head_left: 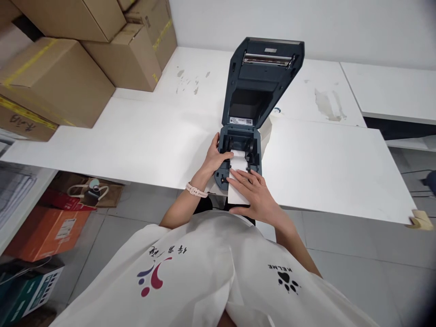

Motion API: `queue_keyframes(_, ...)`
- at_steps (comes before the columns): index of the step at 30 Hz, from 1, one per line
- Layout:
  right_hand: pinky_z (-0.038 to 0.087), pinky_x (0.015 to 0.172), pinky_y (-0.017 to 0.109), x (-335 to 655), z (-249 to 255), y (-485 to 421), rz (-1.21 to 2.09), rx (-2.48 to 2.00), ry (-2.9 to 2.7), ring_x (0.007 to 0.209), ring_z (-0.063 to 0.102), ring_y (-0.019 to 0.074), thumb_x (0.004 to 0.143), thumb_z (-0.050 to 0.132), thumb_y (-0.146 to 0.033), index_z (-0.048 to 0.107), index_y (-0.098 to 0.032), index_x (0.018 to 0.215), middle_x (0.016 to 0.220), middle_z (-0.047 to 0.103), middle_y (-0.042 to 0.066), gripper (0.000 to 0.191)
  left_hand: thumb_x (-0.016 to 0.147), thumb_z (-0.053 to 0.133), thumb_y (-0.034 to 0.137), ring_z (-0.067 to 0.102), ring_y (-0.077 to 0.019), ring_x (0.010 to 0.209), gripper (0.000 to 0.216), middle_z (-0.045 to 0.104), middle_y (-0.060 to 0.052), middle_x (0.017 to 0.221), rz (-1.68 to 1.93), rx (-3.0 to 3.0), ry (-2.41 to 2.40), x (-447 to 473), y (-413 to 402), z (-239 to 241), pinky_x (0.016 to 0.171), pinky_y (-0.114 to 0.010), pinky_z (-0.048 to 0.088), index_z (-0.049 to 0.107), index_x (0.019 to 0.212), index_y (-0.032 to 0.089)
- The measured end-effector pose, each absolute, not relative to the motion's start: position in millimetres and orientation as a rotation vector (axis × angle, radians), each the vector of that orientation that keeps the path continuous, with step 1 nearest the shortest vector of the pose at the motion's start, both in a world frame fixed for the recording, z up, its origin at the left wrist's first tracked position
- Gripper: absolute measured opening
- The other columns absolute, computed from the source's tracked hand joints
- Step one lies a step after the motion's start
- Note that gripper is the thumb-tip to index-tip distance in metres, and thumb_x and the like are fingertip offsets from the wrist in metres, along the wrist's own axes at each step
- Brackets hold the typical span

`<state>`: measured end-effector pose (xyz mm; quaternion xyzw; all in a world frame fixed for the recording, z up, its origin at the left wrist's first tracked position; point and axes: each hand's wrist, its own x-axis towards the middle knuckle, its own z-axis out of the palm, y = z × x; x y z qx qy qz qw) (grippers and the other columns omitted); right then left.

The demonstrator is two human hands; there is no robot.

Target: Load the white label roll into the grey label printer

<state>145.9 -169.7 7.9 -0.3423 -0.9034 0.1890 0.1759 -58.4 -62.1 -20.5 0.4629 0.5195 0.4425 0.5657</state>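
Note:
A dark label printer point(240, 131) stands near the front edge of the white table, its lid point(264, 81) raised and tilted back. A strip of white label paper point(238, 196) runs from inside the printer out over its front and hangs past the table edge. At the printer's left side is my left hand point(214, 159), fingers apart, thumb touching the paper inside. My right hand point(254, 193) lies over the paper at the printer's front with its fingers stretched out flat. Part of the paper is hidden under those fingers.
Several cardboard boxes point(57, 77) are stacked on the table's left end. The white table point(340, 168) reaches to the right, with a yellowish corner piece point(421, 220) at its end. Below on the left, an orange box point(47, 231) and a green box point(30, 290) stand near the floor.

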Motion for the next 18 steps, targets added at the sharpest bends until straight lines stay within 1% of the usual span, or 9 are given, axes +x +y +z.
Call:
queue_keyframes(3,0.034,0.125,0.061,167,25,-148,0.757,-0.894,-2.394,0.154,0.039,0.0345,0.091,0.062,-0.068,0.026,-0.044,0.163,0.169,0.037,0.003,0.084,0.076,0.081,0.041,0.029,-0.0347,0.158,0.108,0.028,-0.009,0.173,1.030,1.126,1.222,-58,-85,-13,0.128,-0.048,0.031,0.020,0.165,0.028)
queue_keyframes(5,0.037,0.125,0.057,180,41,-116,0.689,-0.972,-2.076,0.154,0.040,0.0325,0.096,0.056,-0.066,0.034,-0.045,0.160,0.167,0.041,0.000,0.071,0.077,0.081,0.048,0.023,-0.0346,0.161,0.109,0.024,-0.006,0.174,1.000,1.146,1.213,-59,-111,-8,0.130,-0.048,0.028,0.018,0.165,0.033)
queue_keyframes(7,0.034,0.126,0.055,187,59,-69,0.554,-1.065,-1.735,0.155,0.037,0.0303,0.099,0.050,-0.068,0.040,-0.042,0.157,0.166,0.042,0.000,0.064,0.078,0.080,0.053,0.012,-0.0337,0.164,0.113,0.009,-0.002,0.178,0.934,1.133,1.276,-60,-139,-6,0.131,-0.049,0.025,0.011,0.166,0.036)
queue_keyframes(10,0.029,0.129,0.050,181,86,13,0.702,-1.083,-1.494,0.160,0.028,0.0256,0.098,0.032,-0.079,0.025,-0.032,0.163,0.172,0.028,0.003,0.080,0.079,0.078,0.058,0.005,-0.0347,0.165,0.115,0.003,0.001,0.178,0.858,1.129,1.327,-62,-172,-5,0.132,-0.053,0.022,0.005,0.166,0.040)
queue_keyframes(11,0.029,0.128,0.051,176,93,37,0.788,-1.076,-1.485,0.161,0.025,0.0244,0.098,0.023,-0.081,0.020,-0.032,0.165,0.174,0.024,0.001,0.082,0.078,0.079,0.059,0.004,-0.0346,0.165,0.116,0.003,0.001,0.178,0.851,1.134,1.328,-63,-178,-4,0.132,-0.052,0.021,0.005,0.166,0.040)
queue_keyframes(13,0.033,0.127,0.051,166,103,70,0.908,-1.039,-1.548,0.160,0.027,0.0256,0.093,0.007,-0.087,0.023,-0.028,0.164,0.172,0.027,0.000,0.093,0.078,0.079,0.060,0.005,-0.0335,0.165,0.116,0.004,0.001,0.178,0.854,1.135,1.313,-65,-183,-4,0.132,-0.050,0.023,0.006,0.166,0.040)
queue_keyframes(14,0.035,0.126,0.048,162,106,76,0.916,-1.026,-1.604,0.159,0.030,0.0250,0.088,0.004,-0.090,0.025,-0.029,0.163,0.171,0.029,-0.002,0.098,0.078,0.078,0.061,0.007,-0.0330,0.165,0.115,0.005,0.001,0.178,0.861,1.119,1.304,-67,-183,-5,0.131,-0.048,0.025,0.007,0.166,0.039)
queue_keyframes(16,0.039,0.126,0.041,157,103,65,0.839,-1.018,-1.700,0.153,0.037,0.0231,0.080,0.010,-0.097,0.031,-0.037,0.160,0.166,0.038,-0.008,0.102,0.082,0.072,0.065,0.014,-0.0316,0.164,0.109,0.012,-0.001,0.177,0.889,1.044,1.288,-72,-179,-7,0.130,-0.044,0.029,0.009,0.166,0.037)
queue_keyframes(18,0.042,0.124,0.041,157,93,29,0.740,-1.011,-1.726,0.148,0.044,0.0246,0.079,0.015,-0.097,0.038,-0.043,0.155,0.156,0.052,-0.007,0.097,0.089,0.058,0.071,0.024,-0.0298,0.162,0.099,0.024,-0.004,0.175,0.943,0.944,1.274,-77,-173,-9,0.129,-0.043,0.031,0.010,0.167,0.033)
